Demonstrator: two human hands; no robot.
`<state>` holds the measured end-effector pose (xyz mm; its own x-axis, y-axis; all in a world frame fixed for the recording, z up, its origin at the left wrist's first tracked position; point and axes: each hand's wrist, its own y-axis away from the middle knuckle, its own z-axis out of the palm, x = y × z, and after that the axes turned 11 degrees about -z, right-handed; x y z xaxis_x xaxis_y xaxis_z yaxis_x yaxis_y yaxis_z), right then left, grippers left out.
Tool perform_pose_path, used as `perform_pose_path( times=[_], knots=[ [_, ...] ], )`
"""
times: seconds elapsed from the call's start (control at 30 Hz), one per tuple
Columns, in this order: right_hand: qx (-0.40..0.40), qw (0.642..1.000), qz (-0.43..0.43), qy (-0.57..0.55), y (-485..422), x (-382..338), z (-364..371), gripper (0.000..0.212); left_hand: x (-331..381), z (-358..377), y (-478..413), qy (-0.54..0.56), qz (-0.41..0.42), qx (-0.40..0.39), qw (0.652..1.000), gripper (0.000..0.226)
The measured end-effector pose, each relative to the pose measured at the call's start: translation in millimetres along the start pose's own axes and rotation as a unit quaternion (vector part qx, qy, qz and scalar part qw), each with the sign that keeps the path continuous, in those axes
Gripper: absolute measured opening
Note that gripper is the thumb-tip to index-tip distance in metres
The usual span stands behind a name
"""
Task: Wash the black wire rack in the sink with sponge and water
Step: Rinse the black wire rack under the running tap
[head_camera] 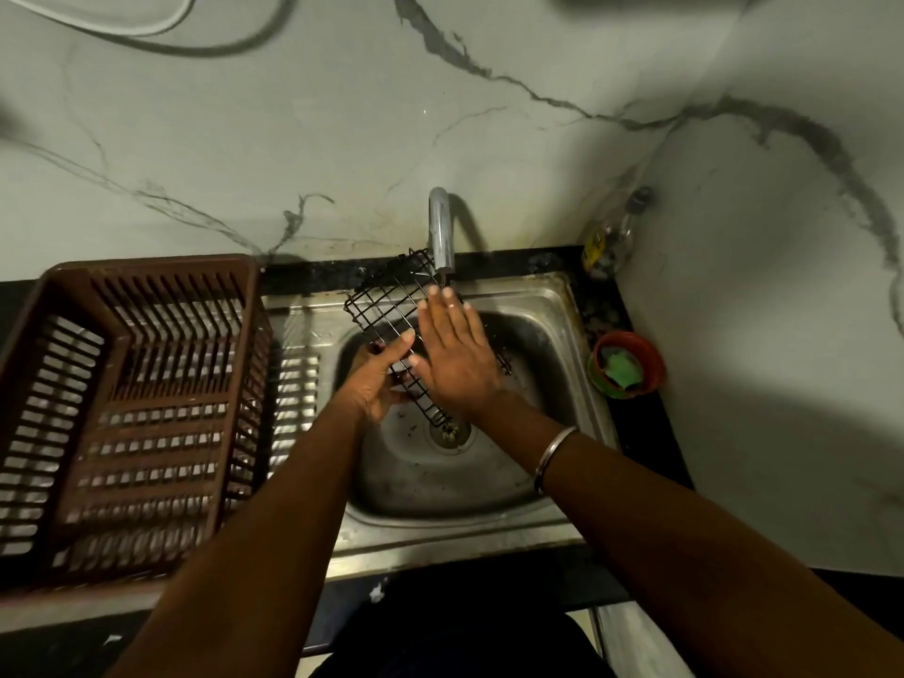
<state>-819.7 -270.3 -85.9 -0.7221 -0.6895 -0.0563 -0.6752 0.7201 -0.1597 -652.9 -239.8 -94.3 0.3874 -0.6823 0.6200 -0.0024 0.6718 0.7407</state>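
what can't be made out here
Head view only.
Black wire rack: middle hidden under the flat right hand.
Left hand: fingers mostly hidden below the rack it grips.
Curved steel tap: running water too dim to tell.
Corner glass bottle: label blurred.

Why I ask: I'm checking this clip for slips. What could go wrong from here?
1. The black wire rack leans from the sink back rim down to near the drain. Only the left hand grips it, so the flat right hand pressing may make it slide.
2. Its top corner sits close by the faucet and could knock it.
3. The sponge lies unused in the orange bowl, so bare skin may snag on wire.
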Motion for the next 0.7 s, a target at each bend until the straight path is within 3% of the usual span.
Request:
perform_pose_path(
  times=[0.07, 0.13, 0.23, 0.33, 0.47, 0.53, 0.67, 0.7],
  knots=[
    [-0.004, 1.0, -0.02, 0.009, 6.2, 2.2, 4.7, 0.079, -1.3, -0.5, -1.6, 0.017, 0.007, 0.001, 1.0, 0.078],
    [0.012, 1.0, 0.021, -0.004, 9.0, 1.4, 3.2, 0.082, -1.3, 0.3, -3.8, 0.032, 0.01, 0.008, 0.999, 0.082],
    [-0.002, 0.998, -0.05, 0.031, 15.0, -0.2, 6.8, 0.082, 0.9, 5.6, -5.3, 0.05, 0.015, 0.0, 0.999, 0.084],
    [0.01, 1.0, 0.013, 0.011, 18.9, 3.7, 1.6, 0.082, 3.7, 7.0, -6.0, 0.064, 0.029, 0.012, 0.997, 0.072],
    [-0.001, 0.996, -0.075, 0.044, 31.5, 11.2, 6.6, 0.082, 5.4, 3.3, -8.3, 0.07, 0.031, -0.001, 0.997, 0.071],
    [0.021, 0.999, -0.028, 0.029, 34.1, 12.3, 3.5, 0.081, 5.3, 4.4, -8.9, 0.071, 0.036, -0.006, 0.997, 0.068],
    [0.022, 0.994, -0.101, 0.026, 36.5, 11.7, 5.4, 0.077, 4.6, 6.3, -9.2, 0.083, 0.038, -0.006, 0.996, 0.092],
    [0.021, 0.996, -0.078, 0.025, 36.1, 13.9, 4.4, 0.077, 4.6, 6.6, -9.0, 0.087, 0.042, -0.004, 0.995, 0.1]
  ],
)
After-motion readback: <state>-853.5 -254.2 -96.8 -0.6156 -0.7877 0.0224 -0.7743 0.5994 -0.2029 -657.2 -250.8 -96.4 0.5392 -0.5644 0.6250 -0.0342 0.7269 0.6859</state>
